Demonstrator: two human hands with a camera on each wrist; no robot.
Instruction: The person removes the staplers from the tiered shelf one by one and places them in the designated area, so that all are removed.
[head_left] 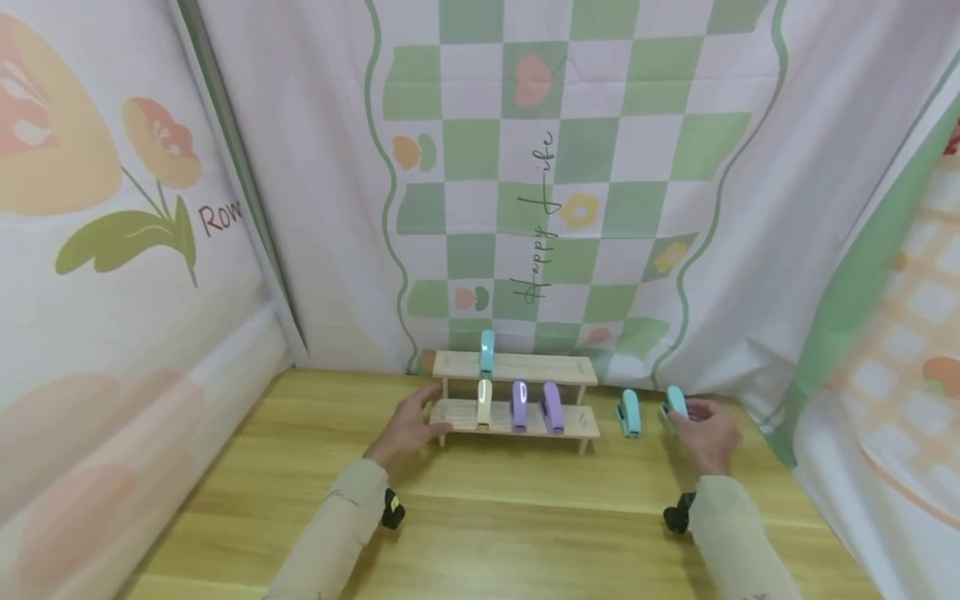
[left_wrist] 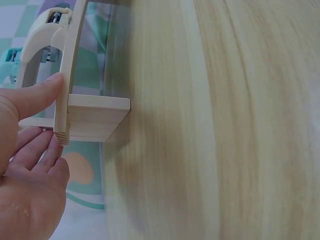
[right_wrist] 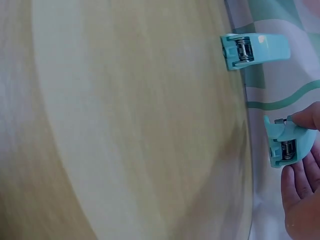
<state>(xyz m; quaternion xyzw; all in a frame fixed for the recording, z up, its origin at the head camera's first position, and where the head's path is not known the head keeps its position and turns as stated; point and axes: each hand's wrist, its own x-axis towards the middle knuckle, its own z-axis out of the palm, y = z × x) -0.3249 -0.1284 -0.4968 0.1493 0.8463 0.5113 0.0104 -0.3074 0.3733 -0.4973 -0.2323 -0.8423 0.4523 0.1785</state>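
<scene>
My left hand (head_left: 411, 425) holds the left end of a two-tier wooden stand (head_left: 450, 411). In the left wrist view its thumb presses the board's edge, with the fingers at the board's end. On the lower tier stand a cream stapler (head_left: 484, 407) and two purple staplers, one upright (head_left: 519, 408) and one slightly slanted (head_left: 552, 408). A light-blue stapler (head_left: 487, 352) stands on the upper tier. To the right, my right hand (head_left: 708, 433) pinches another light-blue stapler (right_wrist: 290, 142) between thumb and fingers. Between that hand and the stand, a further light-blue stapler (head_left: 629, 414) stands on the table.
The wood-grain table (head_left: 510, 533) runs back to a hanging checkered cloth (head_left: 540, 208). Printed curtains hang close on the left (head_left: 135, 333) and right (head_left: 885, 350). A dark wrist device (head_left: 392, 509) sits on the left sleeve, another (head_left: 678, 514) on the right.
</scene>
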